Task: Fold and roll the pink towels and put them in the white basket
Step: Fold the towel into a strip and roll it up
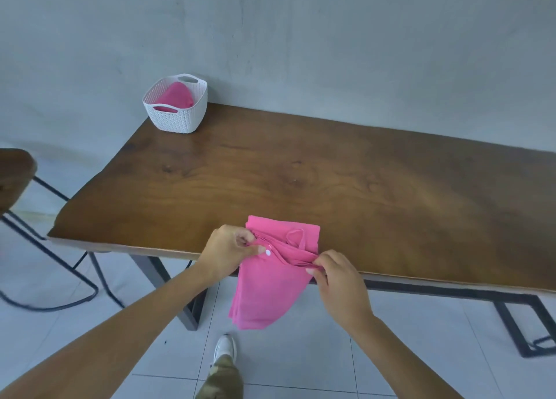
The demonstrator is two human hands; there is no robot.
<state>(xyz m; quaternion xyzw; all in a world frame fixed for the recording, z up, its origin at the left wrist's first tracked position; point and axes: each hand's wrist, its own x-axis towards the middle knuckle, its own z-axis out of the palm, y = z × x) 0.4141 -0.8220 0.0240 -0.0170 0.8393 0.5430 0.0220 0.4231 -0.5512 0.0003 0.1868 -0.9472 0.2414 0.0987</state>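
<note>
Towel [270, 290] hangs half off the bench [331, 182] edge, both hands [228, 248] [337, 275] pinching its fold; keep edges level, lay flat, then roll toward the basket [176, 118].

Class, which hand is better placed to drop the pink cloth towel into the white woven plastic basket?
Likely the left hand: the white woven plastic basket sits at the wooden table's far-left corner.

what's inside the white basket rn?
The white basket on the table's far left corner holds one pink towel, bundled and rising to about rim height. The basket walls and the towel itself hide anything beneath it, so a second towel can't be ruled out.
</note>
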